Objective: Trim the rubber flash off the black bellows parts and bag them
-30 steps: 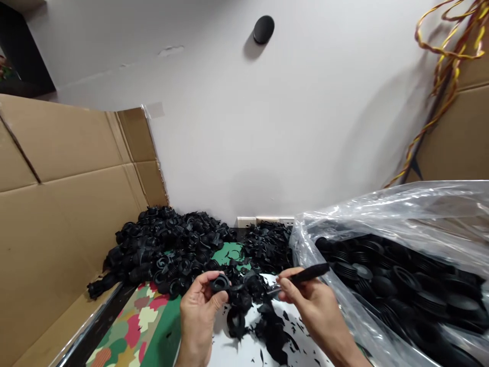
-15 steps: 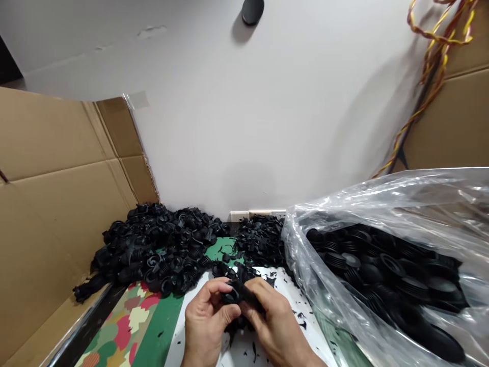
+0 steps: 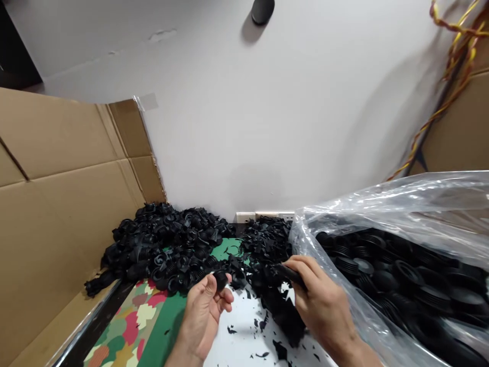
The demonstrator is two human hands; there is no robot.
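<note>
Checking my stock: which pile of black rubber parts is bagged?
The right-hand pile, inside the clear plastic bag; the left pile and middle pile lie loose.

My left hand (image 3: 204,312) pinches a small black rubber ring (image 3: 220,279) between thumb and fingertips, just above the white sheet (image 3: 244,334) strewn with black scraps, while my right hand (image 3: 323,306) grips a slim black-handled tool (image 3: 287,272) beside the clear plastic bag (image 3: 382,204) of round black rubber parts (image 3: 385,278). Behind my hands a heap of black ribbed rubber pieces (image 3: 168,244) lies against the brown cardboard wall (image 3: 57,204), partly over a green, red and cream patterned mat (image 3: 130,326).
</note>
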